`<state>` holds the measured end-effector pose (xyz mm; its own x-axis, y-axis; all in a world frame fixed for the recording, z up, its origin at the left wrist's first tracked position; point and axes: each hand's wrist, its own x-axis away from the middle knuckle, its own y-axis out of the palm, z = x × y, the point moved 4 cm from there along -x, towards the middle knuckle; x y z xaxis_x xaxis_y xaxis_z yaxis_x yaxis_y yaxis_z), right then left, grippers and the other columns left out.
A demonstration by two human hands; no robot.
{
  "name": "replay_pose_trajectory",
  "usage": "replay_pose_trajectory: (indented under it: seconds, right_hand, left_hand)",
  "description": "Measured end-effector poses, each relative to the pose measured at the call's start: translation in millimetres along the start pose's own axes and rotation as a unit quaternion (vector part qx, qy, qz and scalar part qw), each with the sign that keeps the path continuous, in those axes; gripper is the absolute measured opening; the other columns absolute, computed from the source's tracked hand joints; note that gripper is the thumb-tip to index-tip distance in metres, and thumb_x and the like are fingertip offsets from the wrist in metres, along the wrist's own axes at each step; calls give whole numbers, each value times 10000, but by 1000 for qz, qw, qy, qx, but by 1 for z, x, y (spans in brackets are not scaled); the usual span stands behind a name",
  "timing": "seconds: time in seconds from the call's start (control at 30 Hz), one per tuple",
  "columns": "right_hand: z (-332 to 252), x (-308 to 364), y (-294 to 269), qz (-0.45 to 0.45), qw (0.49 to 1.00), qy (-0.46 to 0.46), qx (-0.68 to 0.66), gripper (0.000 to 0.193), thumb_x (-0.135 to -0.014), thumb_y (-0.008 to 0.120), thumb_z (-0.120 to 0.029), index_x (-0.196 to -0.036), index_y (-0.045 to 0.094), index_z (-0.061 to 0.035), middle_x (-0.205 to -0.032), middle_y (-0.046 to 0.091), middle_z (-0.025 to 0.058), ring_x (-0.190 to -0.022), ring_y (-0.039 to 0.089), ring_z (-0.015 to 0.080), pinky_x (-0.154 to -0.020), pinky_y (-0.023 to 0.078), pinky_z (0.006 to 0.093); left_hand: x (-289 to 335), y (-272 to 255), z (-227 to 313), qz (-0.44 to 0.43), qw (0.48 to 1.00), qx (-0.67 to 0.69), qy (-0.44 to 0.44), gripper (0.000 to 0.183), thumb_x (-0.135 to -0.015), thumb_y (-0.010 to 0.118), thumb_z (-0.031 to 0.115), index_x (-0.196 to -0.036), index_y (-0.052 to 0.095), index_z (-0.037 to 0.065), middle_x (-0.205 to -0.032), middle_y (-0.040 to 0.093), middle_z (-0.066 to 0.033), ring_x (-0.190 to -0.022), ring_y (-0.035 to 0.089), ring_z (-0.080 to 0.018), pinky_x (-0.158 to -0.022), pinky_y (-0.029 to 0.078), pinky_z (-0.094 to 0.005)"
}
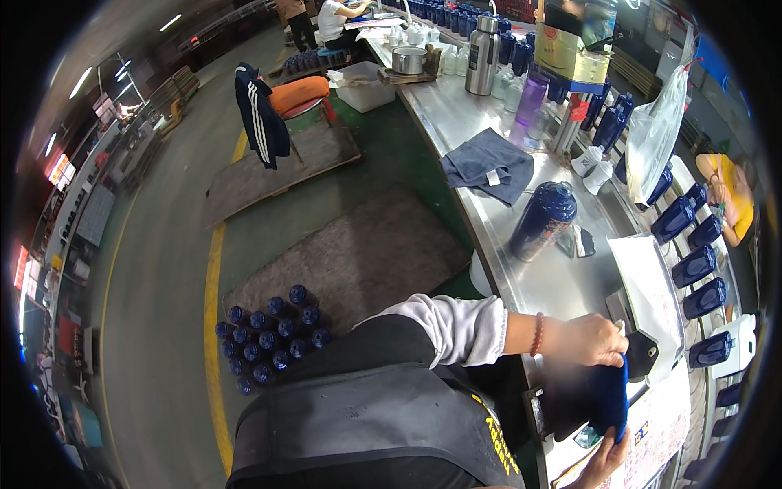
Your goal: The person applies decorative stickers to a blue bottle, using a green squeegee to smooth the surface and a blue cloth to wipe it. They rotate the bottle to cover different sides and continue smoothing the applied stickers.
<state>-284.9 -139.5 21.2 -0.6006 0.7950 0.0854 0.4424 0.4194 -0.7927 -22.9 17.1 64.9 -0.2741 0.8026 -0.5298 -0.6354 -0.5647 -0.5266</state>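
Note:
My left hand (593, 339), with a red bead bracelet at the wrist, is closed at the top end of a dark blue bottle (612, 401). My right hand (607, 461) has its fingers around the lower end. Blur hides part of this bottle's near side, and a small whitish bit shows by my left fingertips. It is held over the right part of the steel table, above printed sheets (652, 424). Farther up the table stands a glossy blue bottle (544, 218) with a patterned side, beside a small dark scrap (582, 242).
A grey cloth (489, 165), a steel flask (482, 57) and a purple cup (532, 98) are on the steel table (444, 110). Several blue bottles (698, 266) line the conveyor at right, and others (269, 338) stand on the floor. A worker in yellow (733, 196) is across the line.

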Motion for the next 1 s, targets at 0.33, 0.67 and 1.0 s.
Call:
replay_pose_trajectory:
  seconds: [0.33,0.67,1.0]
  right_hand:
    - [-70,-71,-14,21,814,-147,-562,358,-1052,591,-179,-1353,595,13,-1201,706,164,-1046,720,250,-913,599,372]
    - [-93,-62,44,-118,687,3,-717,411,-1039,643,-322,-1293,599,-2,-1111,725,127,-959,724,207,-844,619,361]
    - [-100,-48,28,-179,726,-85,-658,398,-969,752,-249,-1294,592,-84,-1097,688,32,-965,679,124,-823,573,320]
  left_hand:
    - [-82,-33,-23,37,993,-23,112,293,-1014,612,311,-1086,740,57,-1027,738,-167,-931,726,-306,-844,590,-390]
    - [-19,4,3,-22,997,-53,59,535,-864,789,450,-1142,613,28,-1080,670,-196,-1046,627,-406,-910,516,-466]
    - [-13,17,2,-82,954,277,-80,262,-947,715,129,-1158,587,44,-1076,646,-69,-966,613,-166,-865,509,-301]
